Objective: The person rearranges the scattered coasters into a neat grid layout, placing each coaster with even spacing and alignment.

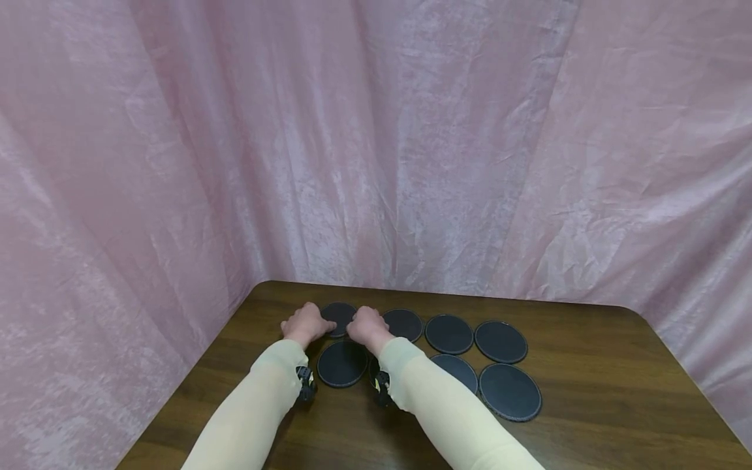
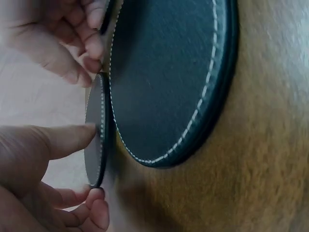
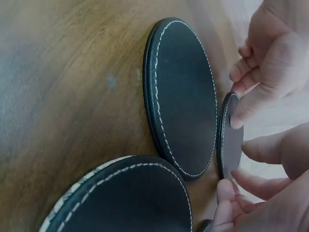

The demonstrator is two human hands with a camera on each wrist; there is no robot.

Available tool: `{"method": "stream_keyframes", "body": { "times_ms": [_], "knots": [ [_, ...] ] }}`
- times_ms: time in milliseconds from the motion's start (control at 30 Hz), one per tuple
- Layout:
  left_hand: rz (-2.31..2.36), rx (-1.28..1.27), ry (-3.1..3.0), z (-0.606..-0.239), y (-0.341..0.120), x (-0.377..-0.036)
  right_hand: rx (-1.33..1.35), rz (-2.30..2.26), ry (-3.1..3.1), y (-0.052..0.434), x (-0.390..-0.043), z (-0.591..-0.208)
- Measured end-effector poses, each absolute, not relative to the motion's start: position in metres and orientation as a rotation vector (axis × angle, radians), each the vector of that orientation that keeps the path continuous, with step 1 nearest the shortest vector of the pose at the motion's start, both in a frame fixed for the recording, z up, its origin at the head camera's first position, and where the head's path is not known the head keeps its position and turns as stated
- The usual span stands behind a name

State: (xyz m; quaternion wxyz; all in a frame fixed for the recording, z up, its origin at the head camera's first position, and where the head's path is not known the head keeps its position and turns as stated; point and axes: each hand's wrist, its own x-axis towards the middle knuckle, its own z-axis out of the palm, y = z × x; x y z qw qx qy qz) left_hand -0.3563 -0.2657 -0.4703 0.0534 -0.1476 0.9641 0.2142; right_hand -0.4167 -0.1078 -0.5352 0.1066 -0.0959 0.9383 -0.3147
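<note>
Both hands meet at the far-left coaster [image 1: 339, 316] of the back row. The left hand [image 1: 305, 323] and the right hand [image 1: 367, 324] pinch its opposite edges with fingertips, seemingly lifting or setting it. The next move likely calls for a level, steady hold. Around it, more round dark coasters with white stitching lie in two rows on the wooden tabletop [image 1: 593, 385]. A pink curtain [image 1: 411, 143] hangs behind. No brand or writing is visible.
</note>
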Motion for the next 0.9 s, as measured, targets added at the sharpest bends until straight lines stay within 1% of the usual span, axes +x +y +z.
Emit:
{"method": "stream_keyframes", "body": {
  "times_ms": [267,567,800,900],
  "knots": [
    [0.675,-0.408,2.972,-0.461,-0.261,-0.343,-0.228,-0.886,2.743,-0.108,-0.424,-0.536],
    [0.664,-0.345,3.082,-0.452,-0.254,-0.344,-0.248,-0.879,2.729,-0.098,-0.445,-0.549],
    [0.775,-0.334,3.071,-0.455,-0.26,-0.347,-0.238,-1.098,2.664,-0.086,-0.429,-0.534],
    [0.804,-0.345,3.069,-0.452,-0.26,-0.345,-0.263,-1.138,2.71,-0.085,-0.43,-0.533]
  ]
}}
